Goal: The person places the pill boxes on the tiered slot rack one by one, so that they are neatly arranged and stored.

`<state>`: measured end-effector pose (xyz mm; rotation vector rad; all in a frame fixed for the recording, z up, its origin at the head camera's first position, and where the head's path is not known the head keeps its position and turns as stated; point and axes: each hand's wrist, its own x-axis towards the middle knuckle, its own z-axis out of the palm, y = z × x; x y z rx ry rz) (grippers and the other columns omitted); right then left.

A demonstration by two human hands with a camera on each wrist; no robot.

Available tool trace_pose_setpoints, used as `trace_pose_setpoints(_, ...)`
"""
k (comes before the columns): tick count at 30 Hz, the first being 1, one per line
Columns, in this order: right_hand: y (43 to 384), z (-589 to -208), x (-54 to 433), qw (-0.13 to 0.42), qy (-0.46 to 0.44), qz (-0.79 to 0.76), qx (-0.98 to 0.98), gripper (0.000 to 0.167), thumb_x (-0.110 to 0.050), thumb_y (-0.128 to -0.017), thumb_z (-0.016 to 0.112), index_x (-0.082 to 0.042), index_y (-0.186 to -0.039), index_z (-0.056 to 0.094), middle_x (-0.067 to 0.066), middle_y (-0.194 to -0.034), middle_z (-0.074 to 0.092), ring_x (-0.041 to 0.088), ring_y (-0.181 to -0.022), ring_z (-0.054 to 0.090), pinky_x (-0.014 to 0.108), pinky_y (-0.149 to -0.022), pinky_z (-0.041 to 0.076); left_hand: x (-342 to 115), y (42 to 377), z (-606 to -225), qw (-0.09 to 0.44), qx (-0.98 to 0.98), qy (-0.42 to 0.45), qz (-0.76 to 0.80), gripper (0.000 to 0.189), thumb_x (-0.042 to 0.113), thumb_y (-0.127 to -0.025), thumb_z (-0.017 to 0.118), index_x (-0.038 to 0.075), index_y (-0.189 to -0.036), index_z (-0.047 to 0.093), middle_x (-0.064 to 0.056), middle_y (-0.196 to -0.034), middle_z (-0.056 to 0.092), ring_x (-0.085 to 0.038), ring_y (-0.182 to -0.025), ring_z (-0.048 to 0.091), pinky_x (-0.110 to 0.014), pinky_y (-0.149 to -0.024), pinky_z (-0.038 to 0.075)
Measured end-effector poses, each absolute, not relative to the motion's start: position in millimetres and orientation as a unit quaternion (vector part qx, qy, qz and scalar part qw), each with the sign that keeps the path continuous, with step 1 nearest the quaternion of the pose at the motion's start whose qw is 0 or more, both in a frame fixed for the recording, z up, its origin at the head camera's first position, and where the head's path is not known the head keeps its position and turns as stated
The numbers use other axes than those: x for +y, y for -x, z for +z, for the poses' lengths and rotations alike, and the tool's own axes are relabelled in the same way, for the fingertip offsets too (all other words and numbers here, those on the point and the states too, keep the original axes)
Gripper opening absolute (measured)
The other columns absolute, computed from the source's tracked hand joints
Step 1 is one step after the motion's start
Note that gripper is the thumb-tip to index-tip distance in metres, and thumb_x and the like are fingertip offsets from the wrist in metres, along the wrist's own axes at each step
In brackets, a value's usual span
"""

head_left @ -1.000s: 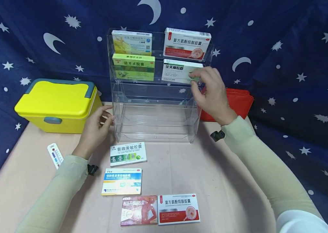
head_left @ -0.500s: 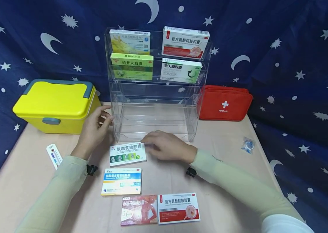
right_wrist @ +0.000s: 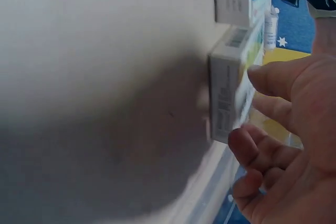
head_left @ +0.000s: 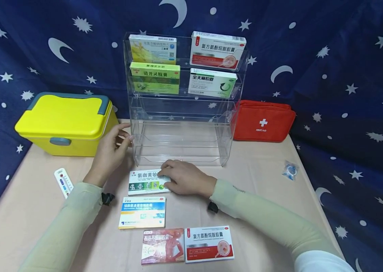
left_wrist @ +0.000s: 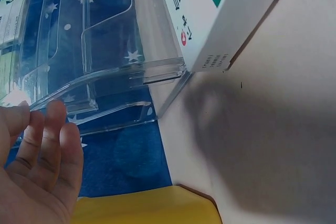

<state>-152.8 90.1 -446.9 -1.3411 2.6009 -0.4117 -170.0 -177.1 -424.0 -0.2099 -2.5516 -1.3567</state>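
Note:
My right hand (head_left: 188, 178) is at the right end of a white-and-green medicine box (head_left: 146, 185) lying flat on the table. In the right wrist view the thumb (right_wrist: 268, 77) is against the box's printed face, and curled fingers (right_wrist: 247, 148) reach its far edge. My left hand (head_left: 109, 153) holds the left side edge of a clear acrylic display rack (head_left: 181, 151), thumb and fingertips at the panel in the left wrist view. Two rows up there hold a yellow box (head_left: 153, 49), a red-and-white box (head_left: 217, 51), a green box (head_left: 155, 78) and a white box (head_left: 211, 82).
Nearer on the table lie a blue-and-white box (head_left: 142, 212), a pink box (head_left: 163, 245) and another red-and-white box (head_left: 209, 244). A yellow case (head_left: 65, 121) and a thermometer card (head_left: 63, 182) are left; a red first-aid pouch (head_left: 262, 121) and a small plastic packet (head_left: 290, 170) right.
My right hand has come down from the white box on the rack to the white-and-green box, which has turned slightly straighter. My left hand has stayed at the rack's side.

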Motion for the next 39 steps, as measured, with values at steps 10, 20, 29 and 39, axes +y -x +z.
trace_pose_setpoints(10, 142.4, -459.6, 104.6, 0.099, 0.32, -0.26, 0.906, 0.054, -0.037, -0.097, 0.07, -0.012, -0.143, 0.056, 0.001, -0.116, 0.062, 0.011, -0.093, 0.055, 0.03, -0.079, 0.048, -178.3, 170.2, -423.4, 0.125, -0.869, 0.075, -0.473, 0.042, 0.016, -0.104, 0.061, 0.011, -0.144, 0.052, -0.008, -0.103, 0.064, -0.03, -0.086, 0.066, -0.025, -0.073, 0.052)
trace_pose_setpoints(20, 143.4, -467.4, 100.4, 0.138, 0.304, -0.252, 0.908, 0.067, -0.045, -0.094, 0.072, -0.009, -0.146, 0.052, 0.003, -0.124, 0.058, 0.013, -0.099, 0.054, 0.032, -0.087, 0.049, -179.4, 170.4, -424.9, 0.127, -0.87, 0.079, -0.469, 0.041, 0.017, -0.104, 0.061, 0.01, -0.144, 0.052, -0.009, -0.101, 0.065, -0.029, -0.084, 0.065, -0.023, -0.073, 0.051)
trace_pose_setpoints(29, 138.1, -460.0, 100.3, 0.055, 0.318, -0.23, 0.918, 0.062, -0.048, -0.084, 0.082, -0.016, -0.131, 0.058, -0.001, -0.121, 0.059, 0.012, -0.107, 0.056, 0.034, -0.087, 0.052, -178.5, 171.5, -424.4, 0.135, -0.864, 0.09, -0.476, 0.041, 0.016, -0.104, 0.061, 0.013, -0.144, 0.054, -0.009, -0.1, 0.064, -0.028, -0.083, 0.065, -0.022, -0.073, 0.051)
trace_pose_setpoints(39, 132.9, -460.1, 102.0, -0.002, 0.321, -0.221, 0.921, 0.05, -0.036, -0.087, 0.081, -0.019, -0.126, 0.055, -0.004, -0.114, 0.057, 0.007, -0.09, 0.052, 0.028, -0.072, 0.051, -179.4, 170.5, -426.3, 0.135, -0.866, 0.09, -0.473, 0.041, 0.017, -0.104, 0.061, 0.012, -0.144, 0.053, -0.009, -0.1, 0.064, -0.029, -0.083, 0.066, -0.021, -0.072, 0.051)
